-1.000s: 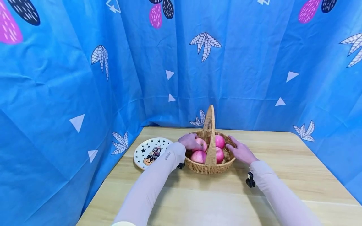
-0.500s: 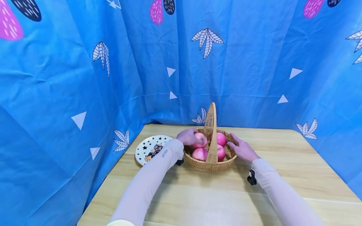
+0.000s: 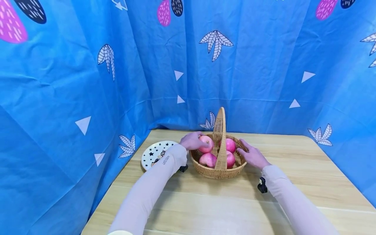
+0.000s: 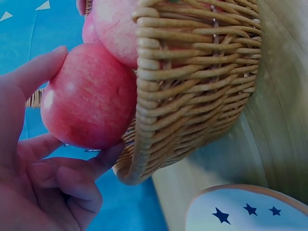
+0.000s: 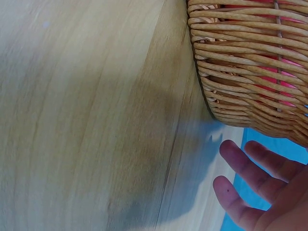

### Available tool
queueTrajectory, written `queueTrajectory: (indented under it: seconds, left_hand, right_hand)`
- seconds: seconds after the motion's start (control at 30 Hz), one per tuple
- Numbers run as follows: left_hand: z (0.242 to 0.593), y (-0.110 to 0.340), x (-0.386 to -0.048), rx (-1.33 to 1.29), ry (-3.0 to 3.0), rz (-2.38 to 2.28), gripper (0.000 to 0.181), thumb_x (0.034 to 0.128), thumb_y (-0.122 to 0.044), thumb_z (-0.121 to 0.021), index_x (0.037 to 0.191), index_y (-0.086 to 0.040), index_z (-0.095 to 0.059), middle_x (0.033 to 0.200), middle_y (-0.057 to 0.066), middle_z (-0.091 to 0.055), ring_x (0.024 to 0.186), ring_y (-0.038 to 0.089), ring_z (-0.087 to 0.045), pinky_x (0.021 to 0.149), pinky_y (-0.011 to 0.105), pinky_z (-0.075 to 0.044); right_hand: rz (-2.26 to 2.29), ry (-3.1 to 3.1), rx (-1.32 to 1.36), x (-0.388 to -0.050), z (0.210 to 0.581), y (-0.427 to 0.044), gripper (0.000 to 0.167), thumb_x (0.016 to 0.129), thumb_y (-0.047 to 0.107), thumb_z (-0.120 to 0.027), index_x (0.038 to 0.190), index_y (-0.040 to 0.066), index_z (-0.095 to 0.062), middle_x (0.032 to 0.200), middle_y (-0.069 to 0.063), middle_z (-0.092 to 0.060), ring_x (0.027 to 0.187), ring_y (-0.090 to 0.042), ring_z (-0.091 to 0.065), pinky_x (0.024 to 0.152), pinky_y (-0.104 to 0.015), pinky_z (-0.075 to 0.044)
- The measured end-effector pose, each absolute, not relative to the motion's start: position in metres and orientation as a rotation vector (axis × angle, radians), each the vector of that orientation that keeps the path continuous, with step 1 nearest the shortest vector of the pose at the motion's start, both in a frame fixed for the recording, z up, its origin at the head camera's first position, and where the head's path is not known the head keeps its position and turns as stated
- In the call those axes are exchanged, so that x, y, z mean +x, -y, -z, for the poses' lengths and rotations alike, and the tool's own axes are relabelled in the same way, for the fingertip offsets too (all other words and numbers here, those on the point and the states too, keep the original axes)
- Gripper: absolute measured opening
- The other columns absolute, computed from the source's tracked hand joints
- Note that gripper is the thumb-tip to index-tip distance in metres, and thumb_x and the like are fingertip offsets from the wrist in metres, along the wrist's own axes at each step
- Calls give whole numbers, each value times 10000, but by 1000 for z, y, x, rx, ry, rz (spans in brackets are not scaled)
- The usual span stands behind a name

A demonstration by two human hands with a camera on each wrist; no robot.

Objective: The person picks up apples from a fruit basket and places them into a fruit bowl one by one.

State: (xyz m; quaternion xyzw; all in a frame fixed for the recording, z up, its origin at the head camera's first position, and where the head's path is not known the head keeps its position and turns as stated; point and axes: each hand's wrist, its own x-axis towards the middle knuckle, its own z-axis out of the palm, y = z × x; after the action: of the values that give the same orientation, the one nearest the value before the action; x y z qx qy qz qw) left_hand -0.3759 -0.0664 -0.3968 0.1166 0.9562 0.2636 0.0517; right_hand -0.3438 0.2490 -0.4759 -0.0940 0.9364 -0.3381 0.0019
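Note:
My left hand (image 3: pixel 192 141) grips a pink-red apple (image 4: pixel 89 96) at the left rim of a wicker basket (image 3: pixel 215 173), thumb and fingers around its sides. In the left wrist view the apple sits against the rim, next to another apple (image 4: pixel 115 29). Other pink apples stay inside the basket: one at front left (image 3: pixel 208 160) and two right of the tall handle (image 3: pixel 221 143). My right hand (image 3: pixel 254 157) rests at the basket's right rim, thumb and forefinger reaching over it. In the right wrist view its other fingers (image 5: pixel 245 166) extend loosely beside the woven wall.
A white plate (image 3: pixel 149 156) with black stars and a cartoon figure lies left of the basket, partly hidden by the left sleeve. A wooden table (image 3: pixel 211 202) carries everything. A blue patterned curtain (image 3: pixel 252 81) hangs behind and to the left.
My left hand has lifted the apple slightly and shifted it left toward the rim. The right hand stays at the basket's right side. The head view has tilted slightly.

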Motion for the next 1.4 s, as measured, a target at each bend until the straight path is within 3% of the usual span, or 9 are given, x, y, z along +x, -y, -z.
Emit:
queueTrajectory:
  seconds: [0.3, 1.07, 1.4]
  left_hand:
    - [393, 73, -372, 363, -2939, -798, 797, 751, -599, -779, 1432, -259, -543, 1387, 16, -607, 1226, 277, -569, 969, 453, -474]
    - [382, 114, -359, 307, -2919, -992, 757, 749, -636, -781, 1374, -262, -573, 1298, 21, -638, 1187, 270, -579, 956, 456, -487]
    - [385, 146, -362, 245, -2933, -1025, 805, 772, -649, -753, 1422, -225, -541, 1387, 31, -592, 1261, 274, -537, 1033, 482, -456]
  right_hand:
    - [1057, -2942, -289, -343, 477, -248, 714, 1053, 514, -407, 1629, 204, -119, 1570, -324, -286, 1379, -598, -320, 1105, -727, -236]
    - [1119, -2917, -297, -342, 477, -246, 714, 1055, 508, -406, 1630, 197, -118, 1578, -326, -268, 1391, -597, -300, 1110, -724, -228]
    - [1141, -2936, -301, -343, 480, -247, 703, 1058, 484, -418, 1630, 202, -123, 1575, -324, -280, 1387, -595, -312, 1111, -721, -236]
